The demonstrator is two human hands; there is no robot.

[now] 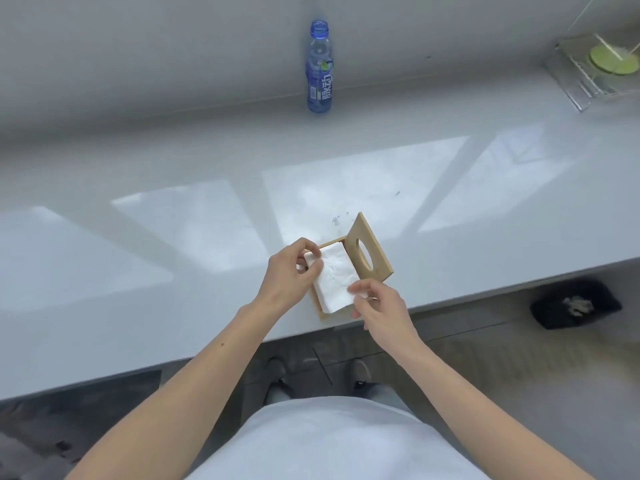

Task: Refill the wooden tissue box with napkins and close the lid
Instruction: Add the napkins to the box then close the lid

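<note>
White napkins (334, 280) lie in the wooden tissue box (320, 311) at the worktop (173, 237) edge, long axis running from my left hand (289, 271) toward my right hand (375, 306). Each grip pinches one napkin corner. The lid (369, 249) stands open just right of the stack, nearer my right.

One table (138, 237) carries one wooden box (320, 315) with one lid (363, 244) standing open, one white wad of napkins (334, 282) — how many sheets cannot be told — one blue bottle (320, 69) and one clear tray (581, 77). Two hands show — left (289, 271) and right (381, 306). On the floor: two shoes (277, 370) and one black bin (575, 303).
</note>
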